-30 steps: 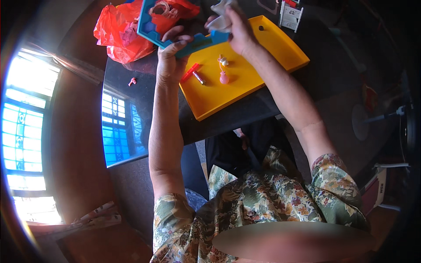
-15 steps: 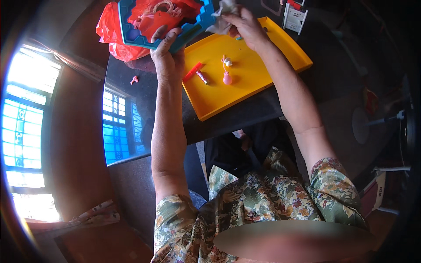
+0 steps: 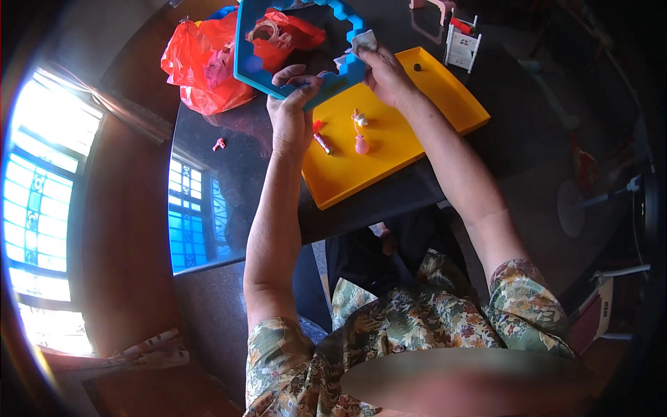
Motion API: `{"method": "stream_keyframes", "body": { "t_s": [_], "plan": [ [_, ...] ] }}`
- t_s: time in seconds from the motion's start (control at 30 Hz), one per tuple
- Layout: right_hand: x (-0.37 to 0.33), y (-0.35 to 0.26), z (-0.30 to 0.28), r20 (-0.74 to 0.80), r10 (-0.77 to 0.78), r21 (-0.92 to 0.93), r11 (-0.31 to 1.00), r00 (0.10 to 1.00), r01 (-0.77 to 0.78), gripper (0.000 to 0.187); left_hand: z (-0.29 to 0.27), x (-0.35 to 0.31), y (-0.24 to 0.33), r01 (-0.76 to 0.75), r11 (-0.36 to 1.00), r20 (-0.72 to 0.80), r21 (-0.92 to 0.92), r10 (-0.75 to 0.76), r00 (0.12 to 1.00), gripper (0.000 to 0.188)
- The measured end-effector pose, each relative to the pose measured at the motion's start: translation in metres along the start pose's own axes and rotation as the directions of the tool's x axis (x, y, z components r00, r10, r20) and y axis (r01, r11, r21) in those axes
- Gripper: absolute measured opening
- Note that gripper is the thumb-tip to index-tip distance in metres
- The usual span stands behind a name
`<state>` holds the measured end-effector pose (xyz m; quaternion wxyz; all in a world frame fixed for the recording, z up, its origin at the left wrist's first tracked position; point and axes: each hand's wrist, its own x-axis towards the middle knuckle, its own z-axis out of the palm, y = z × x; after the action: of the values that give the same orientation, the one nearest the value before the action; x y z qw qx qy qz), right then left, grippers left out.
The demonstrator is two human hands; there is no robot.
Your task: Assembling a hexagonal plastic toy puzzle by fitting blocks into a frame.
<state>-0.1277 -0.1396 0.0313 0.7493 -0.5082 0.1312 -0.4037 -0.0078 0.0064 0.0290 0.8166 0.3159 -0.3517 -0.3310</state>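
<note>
Near field: a yellow tray (image 3: 431,90) lies on the dark glossy table (image 3: 229,181), carrying small toy pieces (image 3: 360,132) at about 6 o'clock of the hands. Middle field: the left hand (image 3: 292,115) grips the lower rim of a tilted blue-framed mirror (image 3: 243,48), thumb over its edge, while the right hand (image 3: 385,73), at the frame's 3 o'clock, pinches a pale cloth (image 3: 363,42) against it. Far field: a red plastic bag (image 3: 201,62) lies at the mirror's 9 o'clock.

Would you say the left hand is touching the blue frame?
Touching: the head view shows the left hand gripping the blue frame's lower edge.
</note>
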Motion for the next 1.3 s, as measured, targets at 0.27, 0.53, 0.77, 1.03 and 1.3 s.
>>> {"method": "stream_keyframes", "body": {
  "t_s": [0.27,0.53,0.77,1.03,1.3],
  "plan": [
    [0.017,-0.025,-0.036,-0.1,-0.139,0.013,0.99,0.985,0.141,0.05,0.0,0.003,0.012,0.16,0.98,0.104,0.12,-0.172,0.98,0.052],
    [0.009,-0.014,-0.022,0.01,0.021,0.042,0.999,1.0,-0.021,0.023,-0.028,0.017,0.025,0.117,0.993,-0.132,0.012,-0.114,0.985,0.05],
    [0.012,0.008,-0.011,-0.002,-0.024,0.161,0.987,1.0,0.024,0.014,0.001,0.013,0.015,-0.204,0.911,-0.363,-0.358,0.066,0.93,0.042],
    [-0.013,0.012,0.023,0.042,-0.09,0.189,0.979,0.995,0.08,0.022,0.012,-0.003,0.002,-0.104,0.96,-0.06,-0.26,0.092,0.994,0.048],
    [0.013,-0.007,-0.008,-0.119,-0.001,0.132,0.991,0.993,0.017,0.016,-0.009,0.005,0.006,0.094,0.989,0.124,-0.114,-0.08,0.989,0.029]
  ]
}}
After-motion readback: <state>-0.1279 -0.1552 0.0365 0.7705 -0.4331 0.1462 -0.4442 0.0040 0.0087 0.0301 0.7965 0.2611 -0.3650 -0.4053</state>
